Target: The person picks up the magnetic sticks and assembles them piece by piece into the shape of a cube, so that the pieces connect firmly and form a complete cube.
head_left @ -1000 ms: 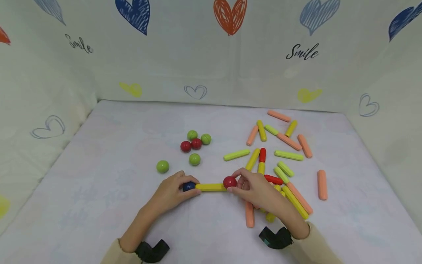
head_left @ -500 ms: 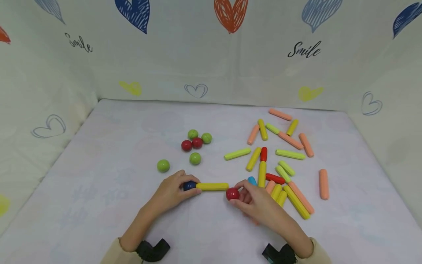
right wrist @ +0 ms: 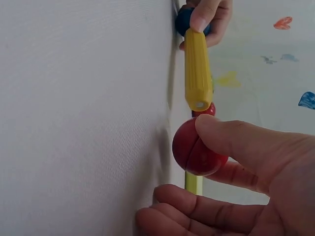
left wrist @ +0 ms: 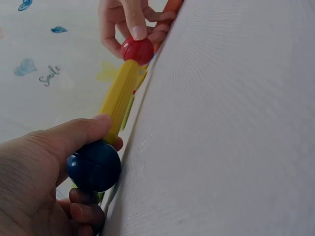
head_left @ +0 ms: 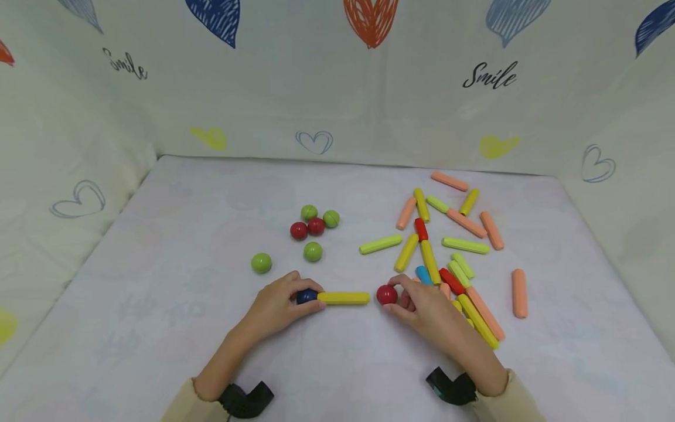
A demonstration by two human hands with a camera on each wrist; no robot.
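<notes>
My left hand point(head_left: 276, 302) grips a dark blue ball point(head_left: 306, 296) between thumb and fingers. A yellow ribbed stick point(head_left: 345, 299) extends rightward from that ball, and in the left wrist view the thumb lies over their joint. Off the stick's free end, my right hand point(head_left: 429, 310) pinches a red ball point(head_left: 387, 295) between thumb and index finger. A gap separates ball and stick in the head view. The right wrist view shows a small hole in the end of the yellow stick point(right wrist: 197, 69) and a groove around the red ball point(right wrist: 194, 152).
Several green balls point(head_left: 313, 252) and two red balls point(head_left: 316, 226) lie beyond my left hand. Loose yellow, orange, lime and red sticks point(head_left: 466, 244) spread over the right side, some end to end. A blue stick point(head_left: 423, 275) lies beside my right hand, which hides other sticks.
The red ball was at the yellow stick's right end, then dropped toward me and now sits farther right, apart from it. Nearby red, yellow and blue sticks shifted as my right hand moved right.
</notes>
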